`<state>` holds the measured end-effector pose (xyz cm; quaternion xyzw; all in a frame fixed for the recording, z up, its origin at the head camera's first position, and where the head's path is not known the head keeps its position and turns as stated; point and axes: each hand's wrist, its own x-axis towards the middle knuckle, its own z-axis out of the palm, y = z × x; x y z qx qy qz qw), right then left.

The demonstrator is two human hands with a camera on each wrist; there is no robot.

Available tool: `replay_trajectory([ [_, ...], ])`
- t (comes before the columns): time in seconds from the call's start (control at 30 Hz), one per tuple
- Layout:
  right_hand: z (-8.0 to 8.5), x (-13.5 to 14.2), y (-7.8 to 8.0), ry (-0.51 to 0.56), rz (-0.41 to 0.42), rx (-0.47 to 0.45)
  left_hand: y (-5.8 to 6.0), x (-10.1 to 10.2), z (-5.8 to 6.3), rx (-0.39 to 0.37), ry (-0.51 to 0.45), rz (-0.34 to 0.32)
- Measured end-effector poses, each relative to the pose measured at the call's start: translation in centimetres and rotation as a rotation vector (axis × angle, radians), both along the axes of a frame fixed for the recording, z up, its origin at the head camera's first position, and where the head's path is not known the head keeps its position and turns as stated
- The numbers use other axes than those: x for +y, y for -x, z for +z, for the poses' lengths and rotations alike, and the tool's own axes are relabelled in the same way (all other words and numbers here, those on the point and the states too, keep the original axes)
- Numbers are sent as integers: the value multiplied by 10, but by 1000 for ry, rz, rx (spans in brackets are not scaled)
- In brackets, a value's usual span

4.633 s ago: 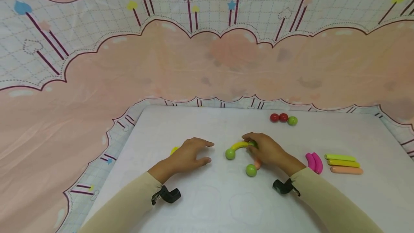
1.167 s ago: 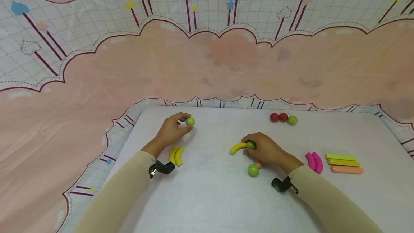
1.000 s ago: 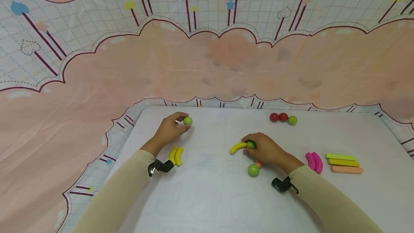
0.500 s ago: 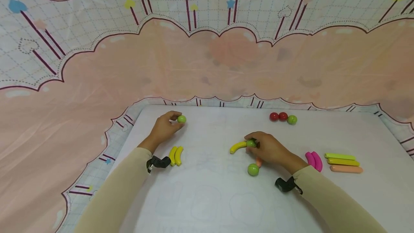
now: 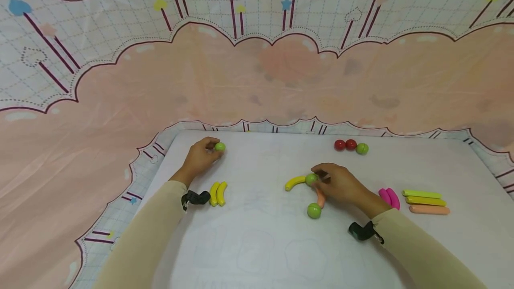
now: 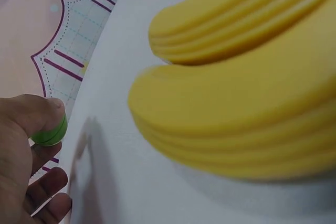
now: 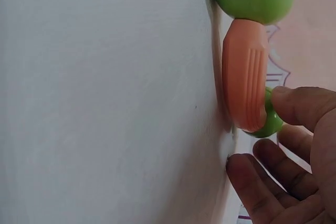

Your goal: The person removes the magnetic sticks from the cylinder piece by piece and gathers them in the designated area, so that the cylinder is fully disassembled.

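Note:
My left hand [image 5: 198, 157] pinches a green ball [image 5: 220, 146] between thumb and fingers, at the far left of the white table. Two curved yellow sticks [image 5: 218, 193] lie side by side near that wrist, large in the left wrist view. Right of the middle, a curved yellow stick [image 5: 295, 183] touches a second green ball [image 5: 311, 179]. An orange stick [image 7: 245, 74] runs from this ball to a third green ball [image 5: 314, 210]. My right hand [image 5: 341, 186] is at the middle ball, its thumb and index finger spread beside it, the other fingers loose.
Two red balls [image 5: 345, 145] and one green ball [image 5: 362, 148] sit in a row at the back. To the right lie two magenta curved sticks [image 5: 389, 198] and three straight sticks [image 5: 426, 202]. A patterned cloth [image 5: 257, 79] hangs behind the white tabletop [image 5: 249, 253].
A green ball from the yellow stick's left end is now in my left hand, carried left and toward the back. My right hand has loosened and drawn slightly right from the middle ball.

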<state>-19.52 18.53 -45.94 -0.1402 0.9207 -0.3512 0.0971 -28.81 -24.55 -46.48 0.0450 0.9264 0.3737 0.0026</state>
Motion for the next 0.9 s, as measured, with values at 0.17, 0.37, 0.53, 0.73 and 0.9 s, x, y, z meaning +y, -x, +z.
replay_trajectory([
  [0.17, 0, 3, 0, 4, 1, 19, 5, -1, -3, 11, 10, 24],
  [0.37, -1, 4, 1, 6, 2, 41, 7, -1, -6, -11, 37, 44],
  [0.53, -4, 4, 1, 10, 11, 56, 5, -2, -6, -16, 56, 42],
  [0.73, -4, 3, 2, 0, -3, 64, 4, -2, -5, -36, 65, 43],
  [0.9, -3, 1, 1, -4, -4, 60, 3, -2, 0, -50, 60, 37],
])
